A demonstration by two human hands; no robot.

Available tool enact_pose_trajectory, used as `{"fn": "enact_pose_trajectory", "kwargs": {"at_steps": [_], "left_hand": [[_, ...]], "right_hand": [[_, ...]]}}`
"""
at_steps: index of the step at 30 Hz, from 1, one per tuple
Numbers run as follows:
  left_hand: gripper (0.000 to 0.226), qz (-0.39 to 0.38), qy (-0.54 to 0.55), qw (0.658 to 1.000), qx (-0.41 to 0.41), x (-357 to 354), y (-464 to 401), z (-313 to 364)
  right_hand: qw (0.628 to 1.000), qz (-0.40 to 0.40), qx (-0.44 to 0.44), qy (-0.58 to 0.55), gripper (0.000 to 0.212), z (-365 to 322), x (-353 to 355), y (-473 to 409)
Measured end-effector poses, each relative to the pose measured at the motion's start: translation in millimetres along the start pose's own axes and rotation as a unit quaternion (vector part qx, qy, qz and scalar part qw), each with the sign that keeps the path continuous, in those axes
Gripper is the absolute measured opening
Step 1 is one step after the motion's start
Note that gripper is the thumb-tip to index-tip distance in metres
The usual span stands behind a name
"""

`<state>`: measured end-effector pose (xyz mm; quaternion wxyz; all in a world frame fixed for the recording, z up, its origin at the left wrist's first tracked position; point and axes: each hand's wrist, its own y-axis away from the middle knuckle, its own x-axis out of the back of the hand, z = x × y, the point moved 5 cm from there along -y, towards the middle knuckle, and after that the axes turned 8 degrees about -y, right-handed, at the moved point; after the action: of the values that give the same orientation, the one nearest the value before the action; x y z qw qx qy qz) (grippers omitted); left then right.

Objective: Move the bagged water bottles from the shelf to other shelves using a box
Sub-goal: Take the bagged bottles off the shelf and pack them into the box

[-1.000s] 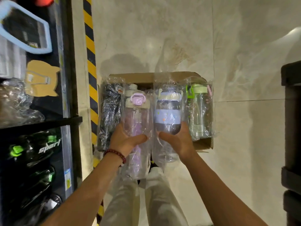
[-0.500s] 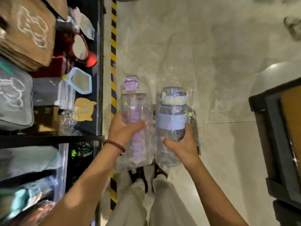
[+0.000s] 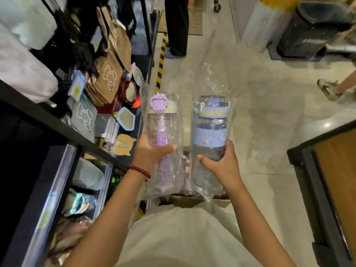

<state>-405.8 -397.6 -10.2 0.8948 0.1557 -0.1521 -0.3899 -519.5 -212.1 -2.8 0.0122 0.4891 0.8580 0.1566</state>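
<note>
My left hand [image 3: 152, 151] grips a clear bagged bottle with a purple lid [image 3: 161, 124], held upright in front of me. My right hand [image 3: 221, 160] grips a second bagged bottle with a blue band and blue-yellow lid [image 3: 211, 120], upright beside the first. Both are wrapped in crinkled clear plastic bags that hang below my hands. The cardboard box [image 3: 185, 201] sits on the floor under the bottles; only its near edge shows past the bags and my shirt.
A black shelf unit [image 3: 63, 130] runs along my left, stocked with brown pouches [image 3: 109, 74], small mirrors and bagged goods. Another dark shelf [image 3: 316, 170] stands at the right. A person's legs [image 3: 176, 26] stand ahead by the striped floor tape; another foot [image 3: 327, 89] is at right.
Both hands have lifted the two bagged bottles up out of the box to chest height. My view has tilted up from the floor box toward the aisle and shelves.
</note>
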Motion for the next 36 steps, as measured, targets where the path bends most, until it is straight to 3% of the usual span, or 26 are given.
{"fn": "enact_pose_trajectory", "kwargs": {"at_steps": [2,7,15,20,22,26,31,34,36], "left_hand": [[0.049,0.027,0.015,1.000,-0.008,1,10,2],[0.074,0.123,0.006,0.992,-0.020,3,38,8],[0.038,0.258,0.084,0.962,-0.032,-28,124,-5],[0.060,0.350,0.160,0.923,-0.012,-51,200,-46],[0.055,0.382,0.169,0.909,-0.003,-58,232,-67],[0.084,0.468,0.199,0.861,0.035,-62,295,-105],[0.050,0.552,0.229,0.801,0.042,-52,368,-129],[0.063,0.593,0.242,0.768,0.026,-41,413,-148],[0.067,0.613,0.246,0.750,0.025,-31,445,-166]], "right_hand": [[1.000,-0.019,0.005,-0.002,0.068,-5,3,0],[0.995,-0.095,0.019,0.018,0.069,-17,14,-3],[0.970,-0.238,0.043,0.039,0.068,-7,39,16],[0.944,-0.326,0.021,0.051,0.085,20,48,48],[0.927,-0.371,0.014,0.050,0.082,29,48,66],[0.886,-0.457,0.023,0.068,0.078,38,33,104],[0.824,-0.560,0.033,0.088,0.080,40,-1,167],[0.797,-0.591,0.048,0.116,0.090,46,-23,207],[0.779,-0.609,0.056,0.138,0.082,54,-40,235]]}}
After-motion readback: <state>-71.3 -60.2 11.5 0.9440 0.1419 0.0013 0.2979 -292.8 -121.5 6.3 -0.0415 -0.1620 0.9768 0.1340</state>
